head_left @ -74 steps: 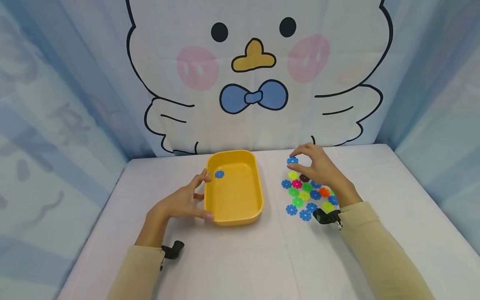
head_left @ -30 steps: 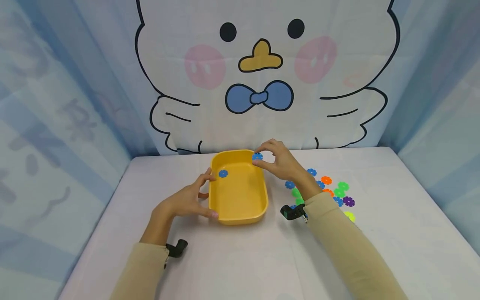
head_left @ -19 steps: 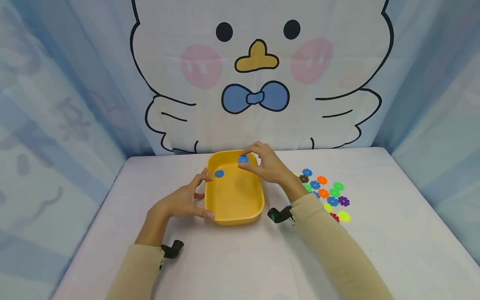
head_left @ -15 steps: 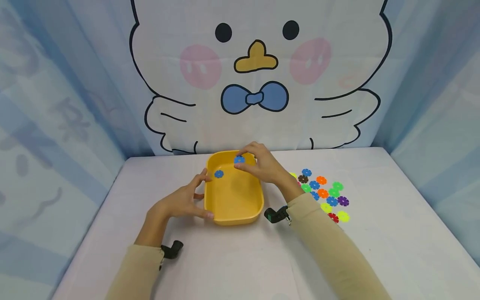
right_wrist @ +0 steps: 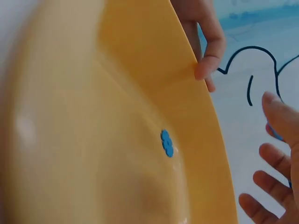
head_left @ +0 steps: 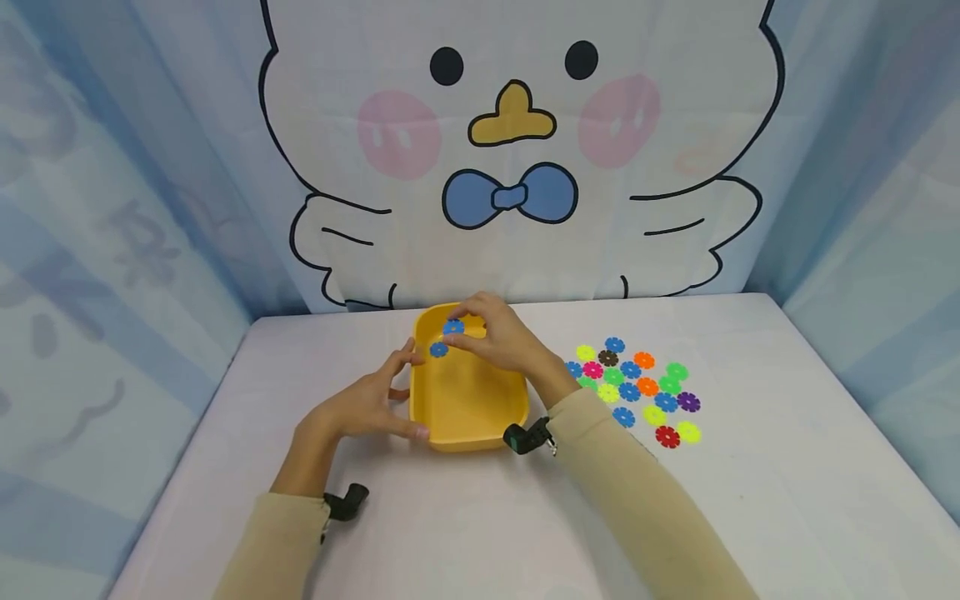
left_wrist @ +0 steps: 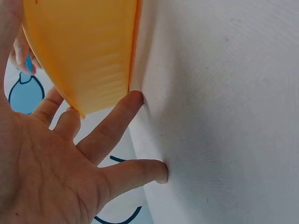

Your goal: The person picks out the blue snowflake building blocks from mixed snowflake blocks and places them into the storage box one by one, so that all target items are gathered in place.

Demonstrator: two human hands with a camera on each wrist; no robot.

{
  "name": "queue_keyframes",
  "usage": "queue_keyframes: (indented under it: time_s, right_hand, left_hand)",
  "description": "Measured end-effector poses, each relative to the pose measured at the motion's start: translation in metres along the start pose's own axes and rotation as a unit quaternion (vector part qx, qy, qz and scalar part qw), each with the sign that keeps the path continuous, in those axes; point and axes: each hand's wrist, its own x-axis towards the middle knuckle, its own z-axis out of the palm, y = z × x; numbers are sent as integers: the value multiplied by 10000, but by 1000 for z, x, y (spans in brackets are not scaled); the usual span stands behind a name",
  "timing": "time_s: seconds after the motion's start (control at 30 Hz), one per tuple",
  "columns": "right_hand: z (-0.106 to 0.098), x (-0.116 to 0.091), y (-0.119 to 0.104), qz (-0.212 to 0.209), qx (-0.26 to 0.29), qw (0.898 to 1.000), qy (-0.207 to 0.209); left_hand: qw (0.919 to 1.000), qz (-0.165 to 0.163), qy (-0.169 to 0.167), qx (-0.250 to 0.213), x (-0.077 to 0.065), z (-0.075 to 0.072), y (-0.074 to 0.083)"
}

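My right hand pinches a blue snowflake disc between thumb and fingertips, over the far left part of a yellow tray. Only a blue sliver of that disc shows beside the right hand in the right wrist view. Near the tray's left wall lies another blue disc. My left hand holds the tray's left side, thumb at the near corner and index finger bent over the rim. In the left wrist view two fingers reach down, one at the base of the tray, one on the cloth.
Right of the tray, several snowflake discs lie loose on the white cloth, among them a purple disc and a red disc. My right forearm overlaps their near left part. A printed curtain rises behind the table's far edge.
My right hand has carried the blue disc leftward from the loose discs, across the tray's right rim to its far left part. The left hand keeps its place on the tray.
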Motion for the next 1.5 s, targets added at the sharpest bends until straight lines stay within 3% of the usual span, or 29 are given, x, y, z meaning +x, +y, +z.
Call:
queue_keyframes:
  time_s: [0.13,0.33,0.53,0.73,1.1,1.3,1.5]
  right_hand:
    - [-1,7,-5,48,-333,9992,-217]
    - [0,18,-14,-1,-318,9986,-414]
    - [15,25,-12,433,-376,9957,-722]
    - [27,29,-6,810,-250,9923,-898]
    - [42,31,21,738,-416,9889,-1225]
    - [43,29,23,608,-592,9855,-1469]
    - [47,27,20,767,-647,9798,-1728]
  left_hand:
    - [9999,95,28,-13,0,-1,-2]
    - [9999,45,35,-122,-3,-4,-5]
    - [9999,-8,-30,-169,-5,1,-5]
    - [9999,26,111,-93,-5,5,-6]
    - [9996,270,89,-72,-2,2,-6]
    - [9999,92,109,10,0,2,-4]
    - [9998,82,142,-64,-2,4,-5]
